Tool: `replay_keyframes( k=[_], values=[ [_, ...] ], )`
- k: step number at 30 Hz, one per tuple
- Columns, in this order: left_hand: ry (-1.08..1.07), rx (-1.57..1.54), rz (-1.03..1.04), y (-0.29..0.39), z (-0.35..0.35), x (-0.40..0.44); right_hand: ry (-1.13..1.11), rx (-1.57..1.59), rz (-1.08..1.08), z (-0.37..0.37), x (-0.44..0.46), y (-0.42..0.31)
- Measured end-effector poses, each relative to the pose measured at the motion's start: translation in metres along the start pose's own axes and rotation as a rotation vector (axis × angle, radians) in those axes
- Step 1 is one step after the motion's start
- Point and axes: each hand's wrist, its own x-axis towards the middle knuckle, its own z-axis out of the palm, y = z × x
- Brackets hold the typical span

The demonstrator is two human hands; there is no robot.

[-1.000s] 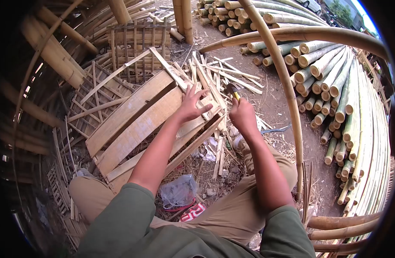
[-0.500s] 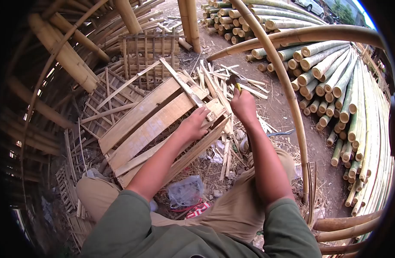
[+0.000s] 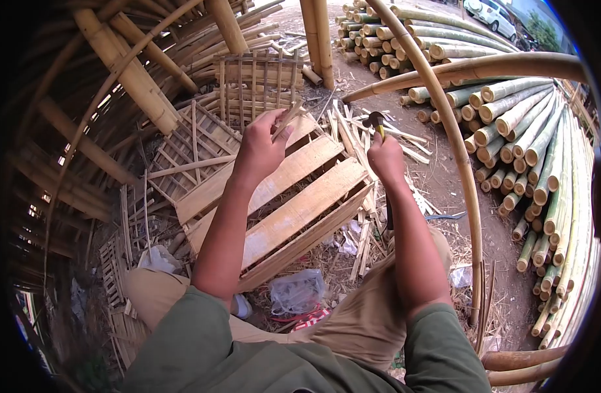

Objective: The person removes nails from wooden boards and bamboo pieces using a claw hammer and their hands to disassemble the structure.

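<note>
My left hand (image 3: 264,145) is raised over the far side of a slatted wooden crate (image 3: 294,208), its fingers closed on a thin wooden strip (image 3: 288,120). The strip points away from me and much of it is foreshortened. In my right hand (image 3: 386,160) is a hammer (image 3: 378,122), gripped by its handle with the dark head up, to the right of the crate's far corner. Pale boards with gaps between them form the crate's upper face. It leans tilted between my knees.
Split wood strips (image 3: 345,134) lie scattered beyond the crate. Stacked bamboo poles (image 3: 510,131) fill the right side, behind a curved bamboo rail (image 3: 452,141). More slatted panels (image 3: 258,85) stand at the back left. A clear plastic bag (image 3: 298,291) lies on the ground near me.
My left hand has left the crate's near right corner and moved up and left, lifting the strip off the boards. The hammer stays in my right hand. The view has shifted slightly.
</note>
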Motion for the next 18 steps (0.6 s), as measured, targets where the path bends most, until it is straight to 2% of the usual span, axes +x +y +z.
replay_keyframes(
  k=[3,5,10,12,15,18],
  values=[
    [0.046,-0.025,-0.023,0.0,-0.022,0.0,-0.018,0.021,-0.021,0.006,-0.004,-0.009],
    [0.07,-0.178,-0.118,0.01,-0.033,-0.006,-0.025,0.014,-0.033,0.013,-0.004,-0.013],
    [0.142,-0.227,-0.14,0.009,-0.041,-0.016,-0.032,0.019,-0.08,0.032,-0.006,-0.019],
    [0.289,-0.357,-0.083,0.008,-0.038,-0.019,-0.046,0.035,-0.089,0.038,-0.008,-0.024],
    [0.216,-0.373,-0.161,0.01,-0.044,-0.026,-0.076,0.052,-0.102,0.045,-0.011,-0.033],
    [0.215,-0.299,-0.109,0.01,-0.048,-0.031,-0.057,0.106,-0.17,0.052,-0.019,-0.044]
  ],
)
